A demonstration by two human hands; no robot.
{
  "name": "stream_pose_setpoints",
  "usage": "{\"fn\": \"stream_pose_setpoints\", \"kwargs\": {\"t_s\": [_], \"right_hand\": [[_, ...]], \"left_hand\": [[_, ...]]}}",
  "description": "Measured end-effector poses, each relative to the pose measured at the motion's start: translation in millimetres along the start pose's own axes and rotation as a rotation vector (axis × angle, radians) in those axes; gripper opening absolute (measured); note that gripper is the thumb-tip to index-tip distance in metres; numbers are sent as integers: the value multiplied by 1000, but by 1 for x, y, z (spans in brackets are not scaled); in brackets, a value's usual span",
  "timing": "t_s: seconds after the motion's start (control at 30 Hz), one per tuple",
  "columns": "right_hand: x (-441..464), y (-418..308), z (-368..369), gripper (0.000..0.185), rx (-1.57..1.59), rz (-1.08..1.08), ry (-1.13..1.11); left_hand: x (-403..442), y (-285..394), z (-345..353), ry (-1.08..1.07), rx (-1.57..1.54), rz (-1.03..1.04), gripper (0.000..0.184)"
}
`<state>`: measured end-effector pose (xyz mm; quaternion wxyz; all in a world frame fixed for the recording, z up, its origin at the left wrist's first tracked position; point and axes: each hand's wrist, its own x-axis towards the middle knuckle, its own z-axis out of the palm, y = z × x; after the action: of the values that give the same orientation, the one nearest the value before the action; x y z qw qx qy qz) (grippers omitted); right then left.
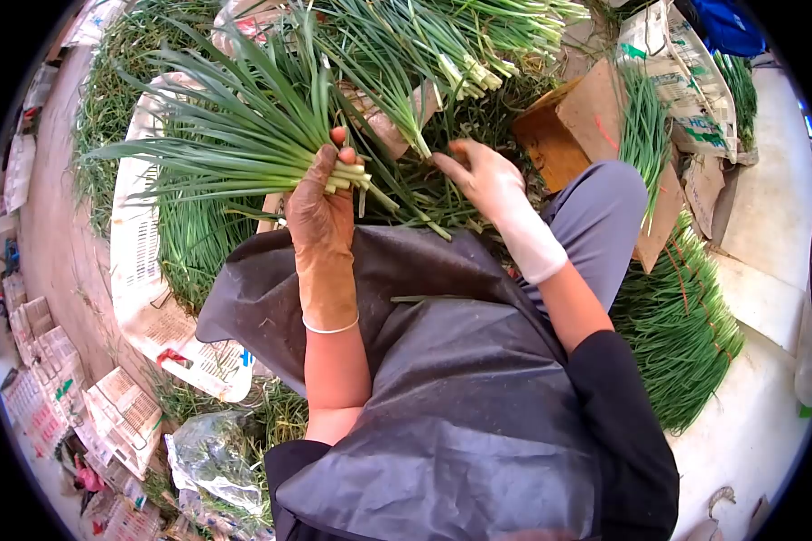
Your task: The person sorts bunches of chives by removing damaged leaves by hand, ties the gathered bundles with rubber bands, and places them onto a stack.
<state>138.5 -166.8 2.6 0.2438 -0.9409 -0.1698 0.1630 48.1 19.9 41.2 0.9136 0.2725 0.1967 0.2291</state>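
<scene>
My left hand (323,203), in a stained tan glove, is closed around a bunch of garlic chives (271,153). Their leaves fan out to the left, and the pale stem ends stick out to the right past my thumb. My right hand (492,180), in a whitish glove, is by the pale ends of a few more chives (415,135). Thumb and forefinger are slightly apart there; whether they touch those stems I cannot tell. A dark apron (460,361) covers my lap, with a single green leaf (419,298) lying on it.
Loose chives (465,63) are heaped at the top. A white plastic crate (135,243) of greens stands on the left. At right are a cardboard box (586,113) and a large tied bundle of chives (681,334). A clear plastic bag (215,451) sits at lower left.
</scene>
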Motion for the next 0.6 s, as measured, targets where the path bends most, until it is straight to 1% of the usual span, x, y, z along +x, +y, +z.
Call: {"fn": "stream_pose_setpoints", "kwargs": {"t_s": [0.03, 0.07, 0.1, 0.13, 0.17, 0.23, 0.27, 0.3, 0.33, 0.37, 0.4, 0.43, 0.47, 0.5, 0.57, 0.6], "right_hand": [[15, -8, 8, 38, 175, 68, -48], [34, 1, 27, 36, 408, 119, -172], [43, -9, 29, 34, 641, 166, -288], [37, -12, 29, 30, 722, 162, -192], [29, -24, 14, 23, 809, 75, -229], [9, -37, 0, 20, 1051, 64, -241], [0, -29, 9, 20, 1055, 88, -242], [-1, -20, 17, 18, 935, 53, -167], [4, -12, 21, 17, 809, 4, -92], [-8, -25, 11, 18, 904, 32, -148], [-13, -30, 9, 18, 827, -94, -127], [-22, -32, 11, 18, 756, -204, -102], [-24, -32, 14, 21, 755, -183, -158], [-21, -32, 14, 21, 760, -188, -152], [-21, -30, 11, 25, 751, -46, -311], [-20, -30, 24, 28, 805, -116, -166]], "left_hand": [[-3, -1, -2, 4, 7, -7, 27], [-2, -2, -3, 30, -6, -9, 28], [1, -2, -1, 48, -20, -10, 28], [3, -1, 2, 178, 71, -9, 24], [9, -2, 1, 174, 63, 9, 24], [6, -9, -11, 219, -49, -111, 21], [5, -15, -6, 228, -52, -149, 19], [4, -21, -6, 224, 11, -167, 22], [3, -28, -3, 254, 55, -198, 22], [0, -35, 0, 296, 98, -223, 21], [2, -44, -2, 282, 106, -191, 22], [-1, -52, -6, 285, 42, -180, 23], [-3, -54, -11, 291, 88, -192, 24], [0, -57, -15, 286, 128, -195, 24], [2, -58, -18, 286, 142, -173, 25], [2, -57, -18, 291, 156, -154, 26]]}}
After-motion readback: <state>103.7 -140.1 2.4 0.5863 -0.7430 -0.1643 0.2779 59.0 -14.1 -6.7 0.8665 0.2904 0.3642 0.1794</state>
